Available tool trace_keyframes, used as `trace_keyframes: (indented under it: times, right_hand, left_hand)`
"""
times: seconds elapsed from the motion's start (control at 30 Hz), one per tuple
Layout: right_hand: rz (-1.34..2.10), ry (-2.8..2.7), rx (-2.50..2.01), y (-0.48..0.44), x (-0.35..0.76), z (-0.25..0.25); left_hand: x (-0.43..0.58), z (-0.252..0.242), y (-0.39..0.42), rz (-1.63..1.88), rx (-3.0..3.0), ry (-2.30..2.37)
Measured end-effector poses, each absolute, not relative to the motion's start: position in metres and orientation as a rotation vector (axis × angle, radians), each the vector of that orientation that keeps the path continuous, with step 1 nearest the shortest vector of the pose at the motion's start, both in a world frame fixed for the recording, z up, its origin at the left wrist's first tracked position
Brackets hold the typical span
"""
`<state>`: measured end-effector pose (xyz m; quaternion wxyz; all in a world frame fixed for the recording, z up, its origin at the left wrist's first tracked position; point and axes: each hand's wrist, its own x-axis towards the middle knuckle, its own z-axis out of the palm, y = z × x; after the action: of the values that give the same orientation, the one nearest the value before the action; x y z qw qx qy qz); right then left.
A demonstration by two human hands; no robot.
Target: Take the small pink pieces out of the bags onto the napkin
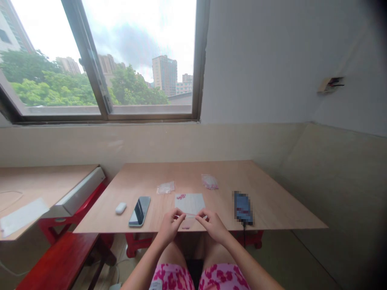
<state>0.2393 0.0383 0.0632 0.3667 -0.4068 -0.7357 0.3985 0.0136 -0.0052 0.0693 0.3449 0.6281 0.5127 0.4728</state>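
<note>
Work table beneath the window: items in a row, bags behind.

On the wooden table (272, 201), left to right: a mouse (121, 208), a smartphone (139, 211), a printed sheet (190, 204), a second phone (243, 208). One plastic bag (166, 187) and another plastic bag (209, 182) lie behind the sheet. The left hand (169, 226) and right hand (214, 225) are at its near edge. A side table (45, 185) stands left, a red bench (60, 262) before it.

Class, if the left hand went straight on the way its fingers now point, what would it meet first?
Probably the pale pink-marked sheet just beyond the left hand; depth is unclear, so the right hand might come first.
</note>
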Motion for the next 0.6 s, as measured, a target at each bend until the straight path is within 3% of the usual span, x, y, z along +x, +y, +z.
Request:
trace_keyframes:
  times: [0.3,0.4,0.5,0.6]
  right_hand:
    - [1.533,-1.624,-0.826,0.029,0.209,0.051]
    - [1.388,-1.613,-0.916,0.065,0.214,0.064]
    - [0.986,-1.566,-1.224,0.13,0.233,0.088]
    - [0.876,-1.567,-1.352,0.189,0.256,0.108]
  left_hand:
    - [0.018,0.06,-0.001,1.302,1.196,1.253]
    - [0.013,0.061,-0.001,1.284,1.188,1.226]
    - [0.003,0.064,0.002,1.254,1.262,1.281]
    - [-0.01,0.066,0.007,1.178,1.432,1.427]
